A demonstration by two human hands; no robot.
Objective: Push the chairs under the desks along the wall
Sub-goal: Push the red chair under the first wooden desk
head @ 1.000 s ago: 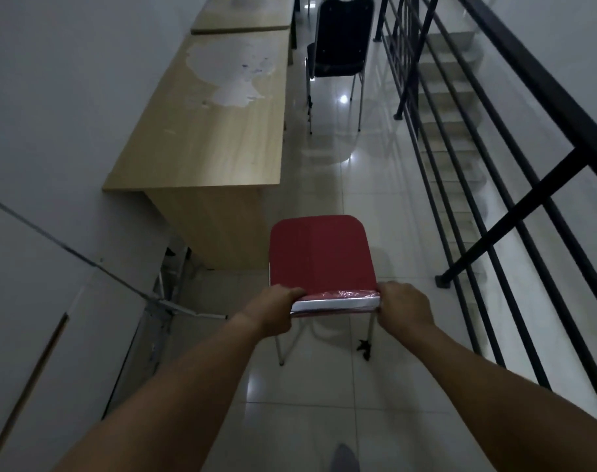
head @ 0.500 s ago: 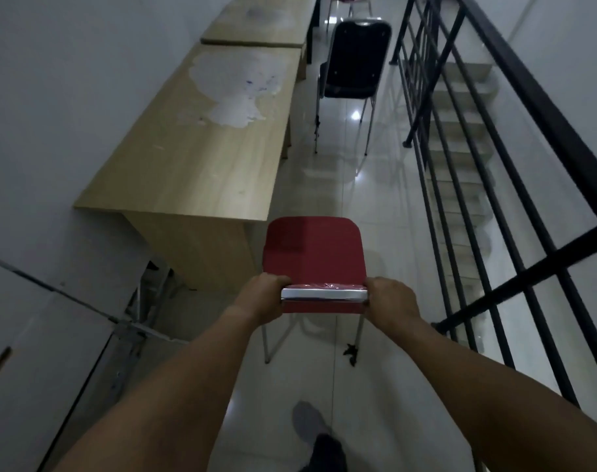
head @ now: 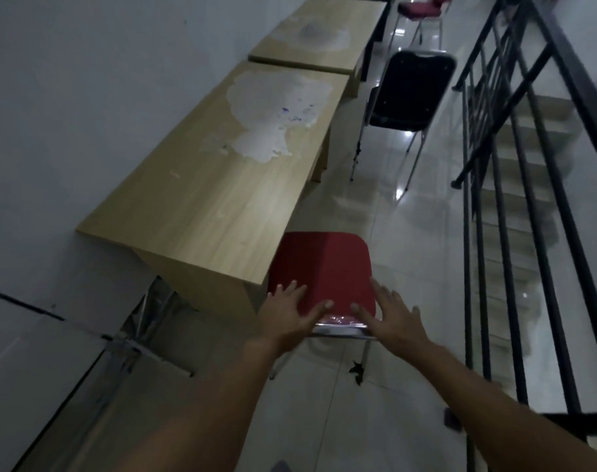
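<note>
Dim corridor, wooden desk (head: 205,195) running toward 11 o'clock along the wall — the red chair (head: 321,270) stands at its near corner, not under it. Left hand (head: 290,318) and right hand (head: 390,318) have let go, fingers now spread; repositioning likely.

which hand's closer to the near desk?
Left. The left hand rests on the red chair back's left edge, right beside the near desk corner; the right hand is on the chair's far side.
</note>
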